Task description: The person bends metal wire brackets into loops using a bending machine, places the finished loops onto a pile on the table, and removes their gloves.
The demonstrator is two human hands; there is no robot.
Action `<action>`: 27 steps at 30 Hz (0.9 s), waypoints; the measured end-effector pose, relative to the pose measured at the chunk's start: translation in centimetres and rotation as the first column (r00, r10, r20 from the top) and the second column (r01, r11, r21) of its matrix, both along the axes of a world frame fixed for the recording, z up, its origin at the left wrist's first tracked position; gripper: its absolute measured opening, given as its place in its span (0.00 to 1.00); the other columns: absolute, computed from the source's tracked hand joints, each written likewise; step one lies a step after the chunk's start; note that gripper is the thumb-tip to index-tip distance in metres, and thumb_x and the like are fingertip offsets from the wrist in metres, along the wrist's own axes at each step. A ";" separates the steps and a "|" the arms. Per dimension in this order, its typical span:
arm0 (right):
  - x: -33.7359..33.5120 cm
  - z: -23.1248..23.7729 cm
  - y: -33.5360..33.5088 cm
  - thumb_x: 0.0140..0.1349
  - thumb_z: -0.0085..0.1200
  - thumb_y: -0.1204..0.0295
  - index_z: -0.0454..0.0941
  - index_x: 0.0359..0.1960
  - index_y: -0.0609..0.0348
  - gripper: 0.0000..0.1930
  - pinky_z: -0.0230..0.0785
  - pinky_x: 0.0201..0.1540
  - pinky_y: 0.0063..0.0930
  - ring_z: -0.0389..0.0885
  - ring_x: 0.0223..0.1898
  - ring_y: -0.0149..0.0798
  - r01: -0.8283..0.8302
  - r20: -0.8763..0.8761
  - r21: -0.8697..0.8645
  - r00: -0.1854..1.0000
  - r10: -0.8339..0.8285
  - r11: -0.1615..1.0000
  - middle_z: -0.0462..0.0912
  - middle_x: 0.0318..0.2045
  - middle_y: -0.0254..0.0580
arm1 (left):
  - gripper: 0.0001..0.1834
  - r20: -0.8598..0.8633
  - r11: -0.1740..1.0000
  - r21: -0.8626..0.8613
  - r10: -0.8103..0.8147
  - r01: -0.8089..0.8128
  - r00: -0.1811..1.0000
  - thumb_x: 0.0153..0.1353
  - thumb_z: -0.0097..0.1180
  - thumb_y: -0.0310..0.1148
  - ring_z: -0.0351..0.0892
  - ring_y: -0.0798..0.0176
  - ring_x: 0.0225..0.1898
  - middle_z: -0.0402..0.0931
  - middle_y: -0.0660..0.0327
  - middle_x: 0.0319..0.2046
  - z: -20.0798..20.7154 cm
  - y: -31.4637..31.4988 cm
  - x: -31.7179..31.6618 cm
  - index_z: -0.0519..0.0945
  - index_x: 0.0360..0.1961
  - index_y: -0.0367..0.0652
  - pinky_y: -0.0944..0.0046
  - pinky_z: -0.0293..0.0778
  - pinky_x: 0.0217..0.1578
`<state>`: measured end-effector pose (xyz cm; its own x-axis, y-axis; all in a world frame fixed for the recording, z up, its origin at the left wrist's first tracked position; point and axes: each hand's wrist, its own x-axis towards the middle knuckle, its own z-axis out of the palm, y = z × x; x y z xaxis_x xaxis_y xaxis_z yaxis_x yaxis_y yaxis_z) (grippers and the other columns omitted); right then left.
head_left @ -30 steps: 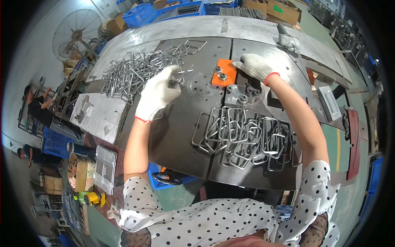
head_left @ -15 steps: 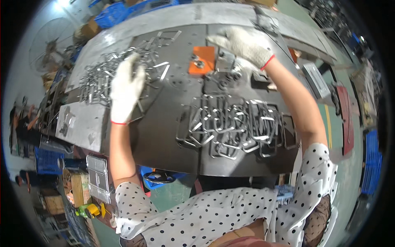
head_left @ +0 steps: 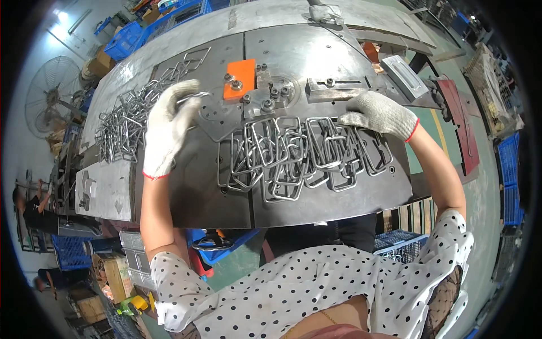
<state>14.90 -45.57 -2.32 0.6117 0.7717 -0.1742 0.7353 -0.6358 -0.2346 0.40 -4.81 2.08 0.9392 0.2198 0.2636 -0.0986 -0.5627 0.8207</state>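
Note:
My left hand (head_left: 169, 129), in a white knitted glove with a red cuff, is at the right side of a tangled pile of bent metal rods (head_left: 119, 127). Its fingers and thumb curl around a bent metal rod (head_left: 204, 94) at the pile's edge. My right hand (head_left: 379, 114), gloved alike, reaches the upper right of a heap of bent metal frames (head_left: 293, 159). Those fingers are pressed together on a bent metal frame (head_left: 377, 155), partly hidden under the glove. Behind the heap stands a bolted steel fixture (head_left: 265, 97) with an orange plate (head_left: 241, 76).
A slotted steel bar (head_left: 336, 86) lies bolted across the steel table (head_left: 220, 206). A grey metal box (head_left: 404, 78) sits at the table's right side. Blue crates (head_left: 400, 243) stand below and around. Another person (head_left: 39, 206) is far left.
My right hand has come down from above the fixture to the frame heap, uncovering the slotted bar. My left hand has closed at the rod pile. The whole view has shifted.

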 end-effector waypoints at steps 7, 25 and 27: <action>1.4 4.2 5.1 0.72 0.54 0.48 0.84 0.45 0.60 0.24 0.76 0.41 0.47 0.85 0.38 0.57 -0.022 0.168 0.346 0.985 -0.039 0.938 0.86 0.32 0.51 | 0.19 0.122 0.944 0.248 -0.255 0.219 0.959 0.68 0.63 0.31 0.83 0.65 0.48 0.84 0.56 0.49 2.3 -3.7 2.3 0.80 0.58 0.37 0.66 0.79 0.50; 7.4 0.6 18.3 0.74 0.54 0.61 0.83 0.46 0.64 0.16 0.72 0.32 0.30 0.78 0.27 0.29 0.410 -0.476 0.557 0.870 -0.127 0.722 0.84 0.28 0.37 | 0.17 0.139 0.930 -0.336 -0.108 0.150 0.984 0.75 0.55 0.38 0.71 0.79 0.29 0.83 0.65 0.39 1.5 -1.4 9.8 0.80 0.58 0.41 0.76 0.67 0.32; 8.6 -0.7 18.5 0.73 0.54 0.61 0.83 0.48 0.64 0.17 0.75 0.37 0.34 0.81 0.30 0.35 0.378 -0.436 0.556 0.891 -0.127 0.740 0.86 0.31 0.42 | 0.17 0.150 0.930 -0.314 -0.151 0.192 0.977 0.75 0.55 0.38 0.71 0.79 0.29 0.83 0.64 0.39 1.3 -1.3 10.1 0.80 0.58 0.41 0.76 0.66 0.32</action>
<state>23.47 -27.11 -3.06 0.7928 0.6083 0.0392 0.3553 -0.4089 -0.8406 10.48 -6.16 3.34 0.9355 0.1512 0.3193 -0.2802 -0.2330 0.9312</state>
